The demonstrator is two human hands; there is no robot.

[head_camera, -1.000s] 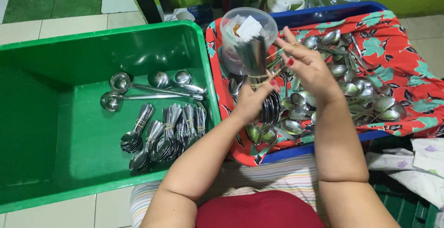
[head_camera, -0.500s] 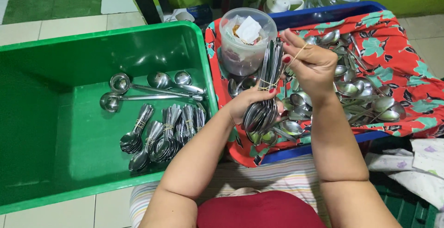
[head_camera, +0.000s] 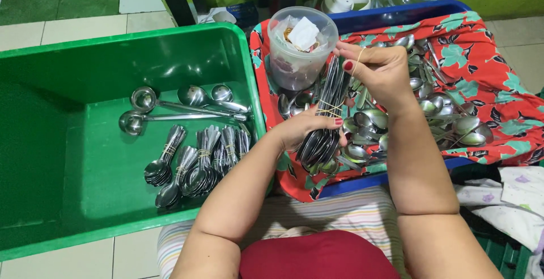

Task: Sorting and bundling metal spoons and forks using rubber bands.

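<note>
A person's left hand (head_camera: 303,130) is clamped around the middle of a bundle of metal spoons (head_camera: 326,117), just right of the green tub (head_camera: 68,66). The right hand (head_camera: 377,72) pinches a rubber band (head_camera: 359,58) at the handle tips, fingers closed. Inside the tub lie three ladles (head_camera: 181,106) and about six banded spoon bundles (head_camera: 198,160). One clear plastic container (head_camera: 300,47) stands beside the tub's right wall.

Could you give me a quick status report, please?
Left hand grips spoon bundle. Right hand stretches rubber band round it. Nothing in the way.
</note>
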